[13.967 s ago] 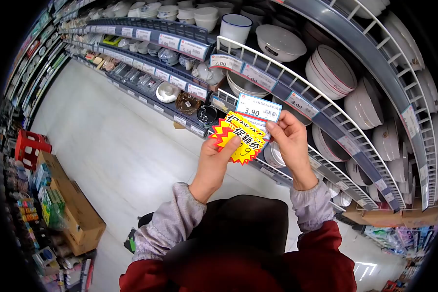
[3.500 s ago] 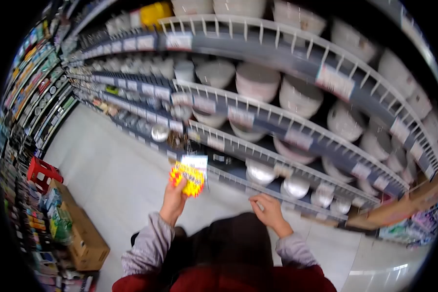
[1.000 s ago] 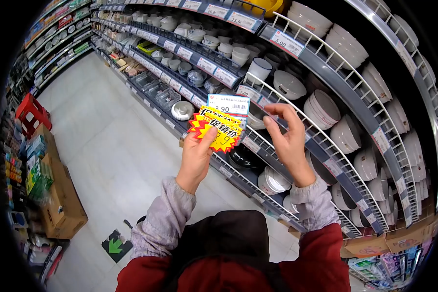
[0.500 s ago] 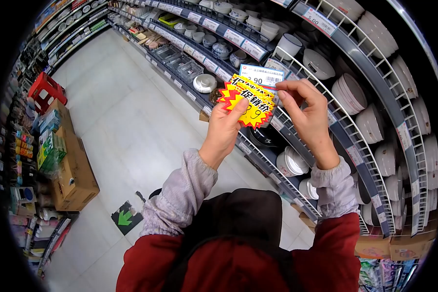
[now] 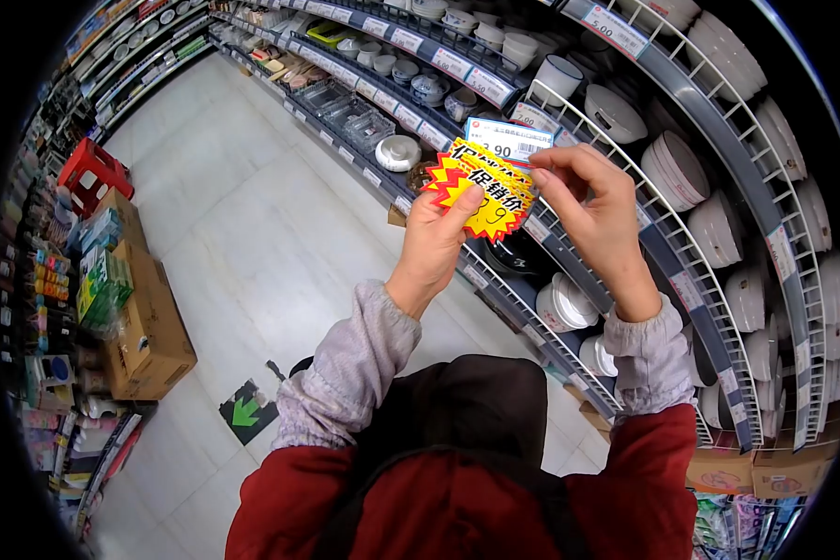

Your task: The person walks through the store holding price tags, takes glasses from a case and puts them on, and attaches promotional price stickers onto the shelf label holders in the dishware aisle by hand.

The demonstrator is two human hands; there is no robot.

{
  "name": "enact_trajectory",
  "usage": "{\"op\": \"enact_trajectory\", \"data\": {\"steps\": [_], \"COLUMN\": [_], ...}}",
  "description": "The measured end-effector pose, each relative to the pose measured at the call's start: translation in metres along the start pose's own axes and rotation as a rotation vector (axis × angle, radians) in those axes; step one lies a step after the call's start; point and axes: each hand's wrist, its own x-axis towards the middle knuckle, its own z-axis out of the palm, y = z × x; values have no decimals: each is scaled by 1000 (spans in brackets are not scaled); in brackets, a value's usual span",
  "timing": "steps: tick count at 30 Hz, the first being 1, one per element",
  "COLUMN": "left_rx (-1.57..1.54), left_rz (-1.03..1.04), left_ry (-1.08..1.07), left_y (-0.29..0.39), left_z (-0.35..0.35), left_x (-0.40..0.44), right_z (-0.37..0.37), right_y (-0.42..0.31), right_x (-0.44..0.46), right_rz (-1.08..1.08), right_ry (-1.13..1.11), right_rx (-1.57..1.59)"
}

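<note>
My left hand (image 5: 436,237) is closed around several yellow starburst promotion tags (image 5: 488,203) with red edges, fanned one over another. Its thumb presses on the front tag and partly covers the handwritten number, which ends in a 9. Behind the tags' upper edge stands a white and blue price label (image 5: 506,140) reading 3.90; I cannot tell whether it rests on the shelf edge or in my hands. Thumb and forefinger of my right hand (image 5: 595,210) are pinched together at the label's lower right corner, beside the tags.
White bowls (image 5: 674,173) fill the curved wire-fronted shelves (image 5: 709,308) at right. Lidded pots and glass dishes (image 5: 345,117) line the shelves ahead. Across the tiled aisle (image 5: 252,205) are a red plastic stool (image 5: 95,175), a cardboard box (image 5: 149,327) and stocked shelving.
The view has shifted slightly, so the shelves sit a little further right and lower. Both hands keep their hold, with the right hand slightly turned; the tags overlap a little differently.
</note>
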Motion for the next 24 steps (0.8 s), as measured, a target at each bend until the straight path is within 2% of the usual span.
{"op": "enact_trajectory", "data": {"steps": [7,9,15,24], "left_rx": [30,5,-16,-3], "left_rz": [-13,-27,-45,-37], "left_ry": [-23,-33,-18,-31], "left_y": [-5,-3,-5,-5], "left_z": [-3,0,0,-1], "left_x": [-2,-2,-3,-1], "right_z": [3,3,-1,-8], "right_y": [9,12,7,15], "right_x": [5,7,10,15], "right_rz": [119,171,356,360], "right_ry": [-181,-214,-251,-347], "right_rx": [-103,56,241,340]}}
